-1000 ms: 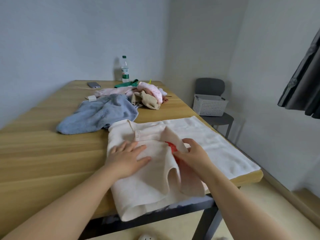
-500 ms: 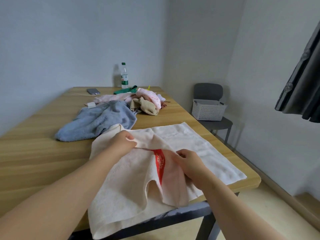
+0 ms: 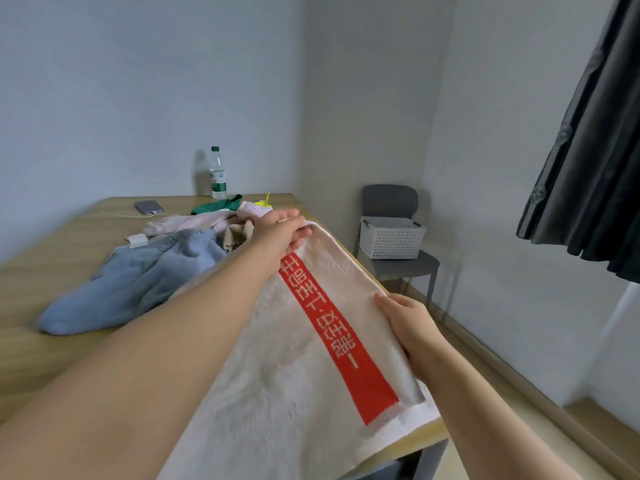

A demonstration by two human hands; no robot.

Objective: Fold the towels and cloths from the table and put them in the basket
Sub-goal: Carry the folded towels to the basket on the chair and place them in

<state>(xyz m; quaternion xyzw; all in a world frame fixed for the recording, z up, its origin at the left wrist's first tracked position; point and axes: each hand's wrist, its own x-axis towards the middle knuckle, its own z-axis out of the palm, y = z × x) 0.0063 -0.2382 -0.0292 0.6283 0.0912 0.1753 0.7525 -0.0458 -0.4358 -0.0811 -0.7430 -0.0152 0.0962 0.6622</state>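
Observation:
A cream towel point(image 3: 277, 368) with a red lettered band lies stretched along the near right part of the wooden table point(image 3: 52, 268). My left hand point(image 3: 282, 232) grips its far corner, raised above the table. My right hand point(image 3: 407, 323) holds the towel's right edge nearer to me. A blue towel point(image 3: 138, 278) lies crumpled to the left. Behind it sits a heap of pink, beige and green cloths point(image 3: 207, 218). The white perforated basket point(image 3: 391, 242) stands on a grey chair point(image 3: 391, 202) beyond the table's right side.
A water bottle point(image 3: 217, 174) stands at the table's far edge, with a phone point(image 3: 149, 206) on a cable to its left. A small white charger point(image 3: 138, 240) lies near the blue towel. Dark curtain point(image 3: 588, 150) hangs at the right wall.
The towel has been spread out lengthwise, showing the whole red band. My left hand went forward and up with the far corner; my right hand shifted to the right edge. The view tilted upward.

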